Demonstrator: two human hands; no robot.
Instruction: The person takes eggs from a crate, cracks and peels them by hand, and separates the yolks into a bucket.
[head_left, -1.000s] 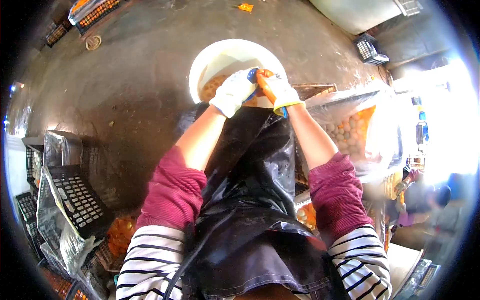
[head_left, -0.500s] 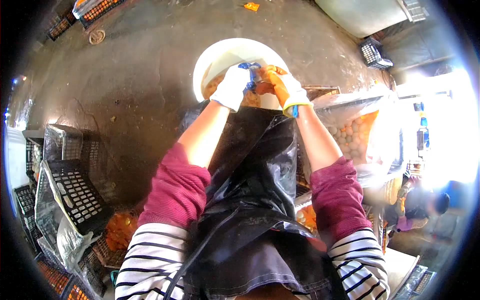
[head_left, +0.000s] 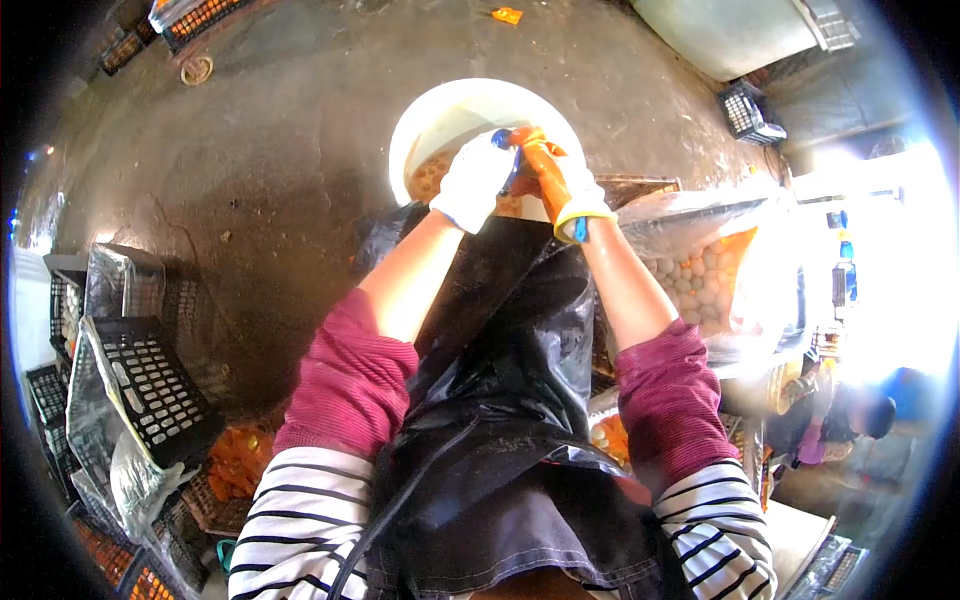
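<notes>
My left hand (head_left: 478,178), in a white glove with blue fingers, is closed above a white bucket (head_left: 455,100). Fingertips to fingertips with it, my right hand (head_left: 553,172) is also closed, in an orange and white glove with a yellow cuff. Whatever lies between the fingers is hidden. Orange-brown round pieces (head_left: 425,180) show inside the bucket, left of my left glove. A plastic-lined container of pale eggs (head_left: 705,280) stands to the right of my right forearm.
Black plastic crates (head_left: 155,390) are stacked at the left, beside a basket of orange material (head_left: 238,460). Another person (head_left: 835,420) is at the right. A large pale tub (head_left: 725,35) stands at the upper right, with a crate (head_left: 750,112) below it. An orange scrap (head_left: 507,15) lies on the floor.
My hands have drawn closer together and turned slightly over the bucket, with the left wrist a little further right. The other person's arm at the right has shifted.
</notes>
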